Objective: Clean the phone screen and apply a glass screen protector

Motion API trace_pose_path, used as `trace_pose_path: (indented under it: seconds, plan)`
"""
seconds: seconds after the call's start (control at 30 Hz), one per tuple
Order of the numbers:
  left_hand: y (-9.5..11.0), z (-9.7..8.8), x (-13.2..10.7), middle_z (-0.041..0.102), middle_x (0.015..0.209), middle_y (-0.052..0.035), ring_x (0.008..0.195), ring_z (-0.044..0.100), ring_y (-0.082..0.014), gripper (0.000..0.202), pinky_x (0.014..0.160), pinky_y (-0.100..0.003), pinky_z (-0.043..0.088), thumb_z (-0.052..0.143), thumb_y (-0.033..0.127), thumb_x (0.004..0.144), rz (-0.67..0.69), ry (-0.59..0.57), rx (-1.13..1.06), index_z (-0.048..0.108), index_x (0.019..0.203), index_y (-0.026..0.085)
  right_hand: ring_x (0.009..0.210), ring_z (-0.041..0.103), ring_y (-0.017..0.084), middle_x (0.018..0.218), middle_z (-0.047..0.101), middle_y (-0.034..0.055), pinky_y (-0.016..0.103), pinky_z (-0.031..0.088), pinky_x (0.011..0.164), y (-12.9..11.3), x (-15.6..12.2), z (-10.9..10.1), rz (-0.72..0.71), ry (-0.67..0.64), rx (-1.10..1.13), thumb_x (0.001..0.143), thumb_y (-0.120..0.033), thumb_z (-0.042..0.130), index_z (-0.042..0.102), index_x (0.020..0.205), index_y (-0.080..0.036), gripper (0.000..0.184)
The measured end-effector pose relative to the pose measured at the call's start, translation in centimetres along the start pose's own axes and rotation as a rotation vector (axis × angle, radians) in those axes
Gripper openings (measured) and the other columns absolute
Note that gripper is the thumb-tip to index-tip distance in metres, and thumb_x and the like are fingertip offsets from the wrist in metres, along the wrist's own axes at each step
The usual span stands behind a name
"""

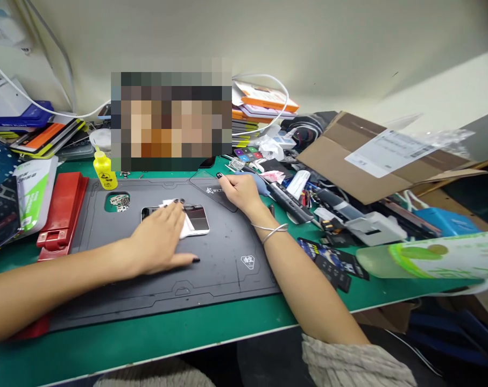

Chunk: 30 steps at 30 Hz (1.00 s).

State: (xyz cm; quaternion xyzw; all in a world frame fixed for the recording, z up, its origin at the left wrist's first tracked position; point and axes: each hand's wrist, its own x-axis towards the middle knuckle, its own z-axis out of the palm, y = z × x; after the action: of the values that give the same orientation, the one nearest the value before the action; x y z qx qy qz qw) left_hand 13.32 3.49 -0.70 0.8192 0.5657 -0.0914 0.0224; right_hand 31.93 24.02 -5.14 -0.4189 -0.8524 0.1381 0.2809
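Note:
A phone lies face up on the grey work mat. My left hand rests flat across it, fingers stretched out and thumb spread, pressing a white wipe against the screen. The hand hides the phone's left and middle parts. To the right, my right hand is closed, pinching the edge of a clear, thin, round-cornered sheet that looks like a screen protector. This sheet is tilted just above the mat, and printed lettering on the mat shows near it.
A yellow bottle and a red metal holder stand left. Small metal parts lie in a mat recess. Right are tools, a cardboard box and a drink bottle lying sideways. A pixelated block hides the back.

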Motion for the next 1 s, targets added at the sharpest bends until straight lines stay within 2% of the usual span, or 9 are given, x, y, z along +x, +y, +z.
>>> trace_pose_path:
  seconds: [0.1,0.2,0.27,0.4,0.6,0.8,1.0]
  plan:
    - [-1.8,-0.5,0.7,0.031,0.158,-0.0323,0.148,0.033,-0.0425,0.103,0.12,-0.048,0.032,0.038,0.077,0.092,-0.137,-0.034,-0.007,0.037,0.15,-0.008,0.054,0.023,0.011,0.055,0.02,-0.0035,0.03,0.018,0.056,0.0,0.0,0.0,0.002,0.0,0.001,0.092,-0.047,0.045,0.03,0.044,-0.021,0.056]
    - [-1.4,-0.7,0.5,0.027,0.158,-0.034,0.149,0.03,-0.045,0.108,0.12,-0.051,0.032,0.038,0.08,0.091,-0.151,-0.073,0.027,0.034,0.15,-0.011,0.054,0.022,0.011,0.055,0.02,-0.0032,0.03,0.019,0.056,-0.1,0.1,0.0,0.004,0.002,0.002,0.091,-0.045,0.045,0.028,0.045,-0.021,0.054]
    - [-0.2,-0.6,0.0,0.024,0.159,-0.0342,0.15,0.027,-0.0458,0.111,0.12,-0.052,0.031,0.038,0.082,0.089,-0.102,-0.077,0.056,0.033,0.151,-0.011,0.054,0.022,0.011,0.054,0.021,-0.003,0.03,0.019,0.056,-0.1,0.1,0.0,0.005,0.0,0.002,0.091,-0.044,0.045,0.028,0.045,-0.021,0.054]
    - [1.8,0.2,-0.8,0.025,0.161,-0.0296,0.152,0.025,-0.0423,0.108,0.121,-0.051,0.029,0.034,0.083,0.09,0.114,-0.016,0.03,0.036,0.152,-0.005,0.056,0.023,0.012,0.052,0.024,-0.0026,0.031,0.02,0.056,-0.1,0.1,-0.1,0.013,-0.002,-0.003,0.092,-0.043,0.046,0.032,0.044,-0.02,0.055]
    - [0.3,0.5,0.3,0.024,0.162,-0.0293,0.152,0.024,-0.0406,0.103,0.122,-0.049,0.027,0.033,0.08,0.092,0.093,0.022,0.024,0.037,0.151,-0.005,0.056,0.024,0.011,0.051,0.029,-0.0022,0.03,0.02,0.056,-0.2,0.2,-0.1,0.021,0.001,-0.008,0.091,-0.039,0.048,0.034,0.043,-0.019,0.054]
    - [1.1,0.5,0.8,0.025,0.162,-0.0271,0.152,0.026,-0.0384,0.101,0.123,-0.047,0.026,0.037,0.079,0.092,0.271,0.034,-0.003,0.039,0.151,-0.002,0.054,0.024,0.011,0.051,0.025,-0.0022,0.031,0.02,0.056,-0.4,0.1,-0.2,0.007,0.001,0.006,0.091,-0.038,0.047,0.029,0.044,-0.02,0.053]
    - [0.0,0.1,1.1,0.025,0.162,-0.0284,0.152,0.027,-0.0386,0.101,0.122,-0.045,0.028,0.034,0.079,0.093,0.095,0.017,0.047,0.036,0.152,-0.004,0.054,0.022,0.011,0.052,0.022,-0.0037,0.029,0.018,0.055,-0.6,0.0,-0.2,0.006,0.014,0.009,0.09,-0.035,0.048,0.032,0.043,-0.02,0.053]
